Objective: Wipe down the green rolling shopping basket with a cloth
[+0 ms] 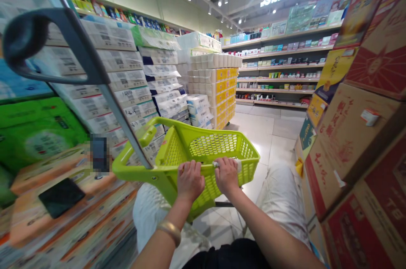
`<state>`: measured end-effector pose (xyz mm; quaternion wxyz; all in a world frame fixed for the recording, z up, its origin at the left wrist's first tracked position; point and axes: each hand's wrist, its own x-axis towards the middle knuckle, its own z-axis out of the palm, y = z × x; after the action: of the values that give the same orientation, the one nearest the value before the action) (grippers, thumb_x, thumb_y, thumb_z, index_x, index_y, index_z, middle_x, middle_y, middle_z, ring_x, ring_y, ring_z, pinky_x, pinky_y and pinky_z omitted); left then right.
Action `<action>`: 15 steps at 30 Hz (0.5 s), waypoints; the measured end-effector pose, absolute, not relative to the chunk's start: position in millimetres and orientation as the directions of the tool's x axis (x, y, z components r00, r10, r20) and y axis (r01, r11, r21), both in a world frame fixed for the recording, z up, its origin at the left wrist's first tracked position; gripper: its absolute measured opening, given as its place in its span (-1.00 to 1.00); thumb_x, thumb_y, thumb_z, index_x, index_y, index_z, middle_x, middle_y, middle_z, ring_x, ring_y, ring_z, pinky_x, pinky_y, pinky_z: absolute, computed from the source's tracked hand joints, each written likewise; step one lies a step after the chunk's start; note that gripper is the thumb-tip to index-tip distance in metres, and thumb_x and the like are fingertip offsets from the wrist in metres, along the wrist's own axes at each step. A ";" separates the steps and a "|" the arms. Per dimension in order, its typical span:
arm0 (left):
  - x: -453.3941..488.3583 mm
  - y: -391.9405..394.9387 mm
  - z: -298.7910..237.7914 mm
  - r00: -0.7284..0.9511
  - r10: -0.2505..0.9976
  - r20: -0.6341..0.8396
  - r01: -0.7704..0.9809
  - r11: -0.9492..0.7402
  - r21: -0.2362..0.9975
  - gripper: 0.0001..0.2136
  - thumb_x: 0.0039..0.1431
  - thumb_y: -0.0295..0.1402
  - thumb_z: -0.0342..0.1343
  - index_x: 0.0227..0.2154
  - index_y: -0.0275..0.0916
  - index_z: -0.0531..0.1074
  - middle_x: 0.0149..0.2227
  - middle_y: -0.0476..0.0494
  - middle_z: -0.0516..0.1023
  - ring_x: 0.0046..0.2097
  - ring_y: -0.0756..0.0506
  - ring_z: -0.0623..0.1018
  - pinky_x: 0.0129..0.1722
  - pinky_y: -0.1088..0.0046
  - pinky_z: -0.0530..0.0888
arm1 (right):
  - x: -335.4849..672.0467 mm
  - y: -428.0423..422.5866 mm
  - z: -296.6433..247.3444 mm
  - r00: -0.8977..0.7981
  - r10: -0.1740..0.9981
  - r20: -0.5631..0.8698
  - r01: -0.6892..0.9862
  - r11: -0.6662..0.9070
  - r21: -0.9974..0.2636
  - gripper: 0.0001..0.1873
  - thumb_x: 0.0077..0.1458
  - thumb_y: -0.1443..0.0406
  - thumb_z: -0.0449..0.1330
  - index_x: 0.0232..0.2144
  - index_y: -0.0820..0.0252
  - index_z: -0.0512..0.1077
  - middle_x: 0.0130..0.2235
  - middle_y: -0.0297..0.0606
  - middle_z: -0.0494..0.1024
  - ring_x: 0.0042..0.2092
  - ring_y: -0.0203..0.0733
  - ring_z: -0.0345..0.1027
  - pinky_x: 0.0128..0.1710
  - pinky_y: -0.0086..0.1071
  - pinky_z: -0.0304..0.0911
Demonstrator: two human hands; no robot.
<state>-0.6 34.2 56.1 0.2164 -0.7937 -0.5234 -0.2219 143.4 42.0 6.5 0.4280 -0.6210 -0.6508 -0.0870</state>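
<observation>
A lime-green plastic shopping basket (215, 140) with perforated walls and a long metal pull handle (122, 121) stands tilted between my knees. My left hand (192, 180), with a gold bangle at the wrist, is closed with its fingers curled over the basket's near rim. Just to its right, my right hand (227, 174) presses on the same rim, fingers closed. A bit of white cloth or tissue (238, 165) shows at both sides of that hand. The basket's inside is partly hidden by its near wall. The pole's dark grey grip (79, 49) rises at upper left.
Stacked white packs (108, 49) and orange packs (95, 218) line the left, with a dark flat object (61, 197) on top. Cardboard cartons (349, 129) crowd the right. Beyond lie a tiled floor (253, 127) and stocked shelves (285, 64).
</observation>
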 end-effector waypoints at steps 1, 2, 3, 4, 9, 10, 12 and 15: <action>-0.8 34.8 55.8 0.358 0.733 0.578 0.925 -0.364 -0.112 -0.87 -0.02 -0.44 0.05 -0.35 -0.19 0.38 -0.32 -0.17 0.43 -0.16 -0.23 0.38 -0.01 0.18 0.19 | 133.1 42.4 9.3 0.124 0.738 0.663 0.878 0.230 -0.420 -0.79 0.03 0.40 0.07 -0.25 0.12 0.39 -0.27 -0.24 0.41 -0.19 -0.10 0.15 -0.04 -0.24 -0.04; -1.4 35.5 55.5 0.361 0.732 0.577 0.923 -0.369 -0.110 -0.89 0.00 -0.43 0.05 -0.35 -0.19 0.38 -0.32 -0.17 0.43 -0.16 -0.23 0.38 -0.02 0.18 0.19 | 124.4 42.5 12.1 0.099 0.744 0.661 0.873 0.253 -0.416 -0.79 0.03 0.39 0.08 -0.24 0.11 0.39 -0.27 -0.25 0.41 -0.19 -0.11 0.15 -0.05 -0.25 -0.04; -2.2 36.2 55.0 0.366 0.731 0.576 0.921 -0.375 -0.108 -0.90 0.02 -0.41 0.05 -0.36 -0.19 0.38 -0.33 -0.17 0.44 -0.17 -0.22 0.38 -0.02 0.18 0.19 | 118.2 42.5 14.5 0.072 0.748 0.660 0.868 0.279 -0.411 -0.79 0.04 0.38 0.08 -0.24 0.11 0.39 -0.27 -0.26 0.41 -0.19 -0.11 0.16 -0.06 -0.26 -0.04; -3.0 36.9 54.4 0.370 0.731 0.574 0.918 -0.381 -0.107 -0.90 0.02 -0.41 0.04 -0.36 -0.19 0.38 -0.33 -0.17 0.44 -0.17 -0.22 0.38 -0.03 0.18 0.20 | 115.2 42.3 16.1 0.042 0.751 0.659 0.864 0.305 -0.402 -0.79 0.04 0.38 0.08 -0.23 0.10 0.38 -0.27 -0.27 0.41 -0.19 -0.12 0.16 -0.07 -0.27 -0.03; -5.9 38.6 50.9 0.388 0.719 0.576 0.913 -0.383 -0.137 -0.83 -0.03 -0.45 0.05 -0.31 -0.20 0.39 -0.31 -0.15 0.45 -0.16 -0.21 0.38 -0.01 0.20 0.19 | 146.6 40.6 9.6 -0.105 0.735 0.670 0.865 0.399 -0.303 -0.73 0.06 0.37 0.06 -0.15 0.10 0.38 -0.24 -0.27 0.41 -0.18 -0.14 0.17 -0.06 -0.28 -0.02; -5.8 38.6 50.2 0.388 0.715 0.581 0.914 -0.381 -0.141 -0.81 -0.04 -0.45 0.05 -0.29 -0.21 0.39 -0.31 -0.16 0.45 -0.15 -0.21 0.38 0.00 0.20 0.19 | 157.2 40.4 6.2 -0.097 0.731 0.675 0.873 0.388 -0.295 -0.72 0.06 0.38 0.06 -0.14 0.10 0.38 -0.25 -0.26 0.40 -0.17 -0.13 0.17 -0.05 -0.27 -0.03; -4.9 38.7 48.9 0.388 0.706 0.593 0.913 -0.380 -0.144 -0.80 -0.04 -0.45 0.05 -0.28 -0.21 0.39 -0.30 -0.15 0.45 -0.16 -0.21 0.38 0.01 0.20 0.19 | 174.6 40.3 -0.3 -0.074 0.724 0.686 0.888 0.362 -0.285 -0.72 0.06 0.39 0.05 -0.15 0.11 0.38 -0.25 -0.26 0.40 -0.16 -0.13 0.16 -0.03 -0.26 -0.03; -3.0 39.6 47.4 0.379 0.697 0.609 0.916 -0.374 -0.143 -0.80 -0.04 -0.45 0.05 -0.29 -0.22 0.39 -0.31 -0.15 0.45 -0.16 -0.21 0.38 0.01 0.20 0.18 | 179.1 41.0 -5.3 -0.004 0.719 0.695 0.900 0.305 -0.311 -0.74 0.05 0.39 0.05 -0.18 0.12 0.39 -0.25 -0.25 0.39 -0.16 -0.12 0.15 -0.01 -0.24 -0.04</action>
<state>-3.0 39.6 47.4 0.2370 -0.7959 -0.5066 -0.2317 179.1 41.0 -5.3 0.4039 -0.5787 -0.6996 -0.1120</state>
